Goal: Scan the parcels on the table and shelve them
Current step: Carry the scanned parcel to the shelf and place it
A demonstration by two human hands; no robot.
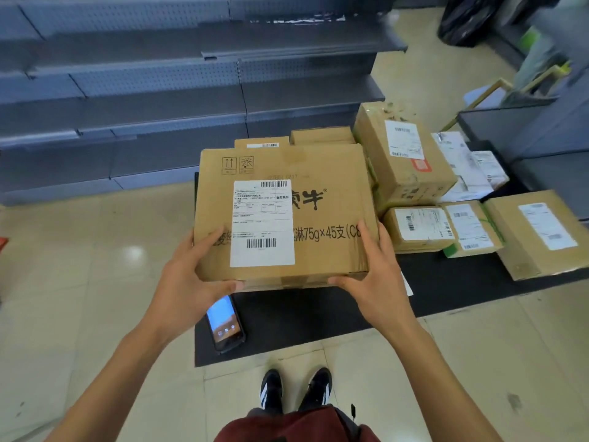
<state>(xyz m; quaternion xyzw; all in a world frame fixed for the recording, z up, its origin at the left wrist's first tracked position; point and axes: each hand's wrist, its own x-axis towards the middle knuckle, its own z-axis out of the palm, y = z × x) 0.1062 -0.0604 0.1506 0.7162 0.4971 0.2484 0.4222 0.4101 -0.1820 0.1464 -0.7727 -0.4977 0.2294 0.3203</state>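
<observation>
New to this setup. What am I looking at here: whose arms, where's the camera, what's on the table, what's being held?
There is no robot: the arms belong to a person doing the job bare-handed. The single picture comes from a wide-angle camera on the person's head, looking forward and down, which is why the shoes show at the bottom edge.

The left hand and right hand grip the near corners of a large box, thumbs on top, fingers under the edge. Its white shipping label faces the camera.

The low black table carries a phone with its screen lit, lying under the left hand, and more labelled parcels at the right and behind the box. Grey shelves stand behind; those in view look bare.
</observation>
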